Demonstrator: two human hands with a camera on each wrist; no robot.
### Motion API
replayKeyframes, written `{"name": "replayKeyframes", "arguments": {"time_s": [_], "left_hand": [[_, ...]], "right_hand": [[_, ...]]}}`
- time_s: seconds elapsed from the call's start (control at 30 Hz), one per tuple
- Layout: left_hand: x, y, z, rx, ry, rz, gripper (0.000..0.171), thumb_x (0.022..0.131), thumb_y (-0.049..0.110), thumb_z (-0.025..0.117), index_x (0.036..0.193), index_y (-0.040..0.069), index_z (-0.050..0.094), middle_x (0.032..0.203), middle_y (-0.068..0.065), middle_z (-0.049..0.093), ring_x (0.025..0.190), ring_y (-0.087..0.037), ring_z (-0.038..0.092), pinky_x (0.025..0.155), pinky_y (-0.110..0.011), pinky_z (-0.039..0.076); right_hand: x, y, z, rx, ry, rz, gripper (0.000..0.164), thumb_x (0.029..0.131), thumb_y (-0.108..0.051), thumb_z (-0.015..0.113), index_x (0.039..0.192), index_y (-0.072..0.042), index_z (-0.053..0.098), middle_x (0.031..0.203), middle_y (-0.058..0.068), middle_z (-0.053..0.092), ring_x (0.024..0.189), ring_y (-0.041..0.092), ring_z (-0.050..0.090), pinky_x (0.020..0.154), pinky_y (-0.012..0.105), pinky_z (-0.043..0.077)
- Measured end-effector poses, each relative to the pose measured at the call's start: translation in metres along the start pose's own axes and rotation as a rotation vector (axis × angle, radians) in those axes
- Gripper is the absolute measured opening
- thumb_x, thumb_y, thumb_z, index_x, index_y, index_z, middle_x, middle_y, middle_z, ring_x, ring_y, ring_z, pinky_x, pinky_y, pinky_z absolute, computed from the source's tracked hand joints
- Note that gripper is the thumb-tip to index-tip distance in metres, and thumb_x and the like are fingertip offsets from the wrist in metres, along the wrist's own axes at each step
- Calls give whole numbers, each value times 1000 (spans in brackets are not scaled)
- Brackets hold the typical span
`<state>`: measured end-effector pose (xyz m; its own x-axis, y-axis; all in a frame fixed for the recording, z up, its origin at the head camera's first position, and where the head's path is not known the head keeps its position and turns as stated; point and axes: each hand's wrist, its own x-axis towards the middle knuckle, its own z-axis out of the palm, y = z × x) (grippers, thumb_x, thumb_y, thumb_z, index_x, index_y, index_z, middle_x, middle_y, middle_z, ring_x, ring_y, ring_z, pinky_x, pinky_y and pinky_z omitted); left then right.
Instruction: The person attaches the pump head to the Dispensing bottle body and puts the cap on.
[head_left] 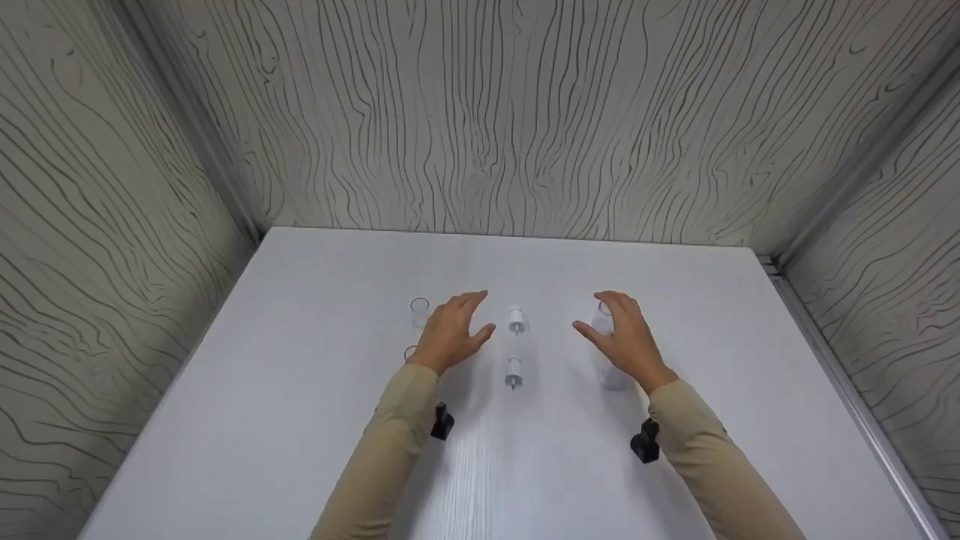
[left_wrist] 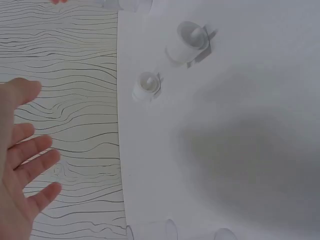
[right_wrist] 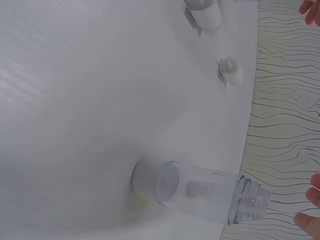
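My left hand [head_left: 448, 335] hovers over the table with fingers spread and holds nothing. Beside it, further left, lie two clear round-rimmed pieces [head_left: 420, 306], partly covered by the hand and arm. My right hand [head_left: 628, 341] is also spread and empty, above clear plastic bottles [head_left: 613, 378] that it partly hides. In the right wrist view a clear bottle [right_wrist: 205, 192] with a threaded neck shows, apart from the fingertips [right_wrist: 314, 195]. Between the hands stand two small white pieces with hollow tops, one farther [head_left: 517, 319] and one nearer [head_left: 514, 372].
A white table [head_left: 337, 450] lies under everything. Wood-grain panels [head_left: 480, 120] rise behind it and at both sides, with metal framing [head_left: 832, 390] along the right. Black wrist cameras [head_left: 442, 422] sit at both sleeves.
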<state>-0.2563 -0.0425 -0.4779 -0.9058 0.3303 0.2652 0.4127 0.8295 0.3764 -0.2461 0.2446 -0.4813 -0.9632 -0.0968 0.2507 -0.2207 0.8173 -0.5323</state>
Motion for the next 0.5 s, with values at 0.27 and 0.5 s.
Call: {"name": "replayKeyframes", "arguments": {"time_s": [0.27,0.5], "left_hand": [[-1,-1,12,-134,-18,50,31,93,24,63,118,7,65,114,-9,69,100,-23,69,85,-33,58],[-6,1,21,-225,-63,41,27,93,18,62,115,5,67,110,-11,70,99,-24,68,85,-34,58]], "right_hand": [[-11,13,1,77,-1,3,53,89,-28,69,129,4,54,132,23,55,127,39,49,110,55,40],[-20,26,7,93,48,-18,46,84,-15,74,121,7,58,118,23,63,112,39,59,96,53,50]]}}
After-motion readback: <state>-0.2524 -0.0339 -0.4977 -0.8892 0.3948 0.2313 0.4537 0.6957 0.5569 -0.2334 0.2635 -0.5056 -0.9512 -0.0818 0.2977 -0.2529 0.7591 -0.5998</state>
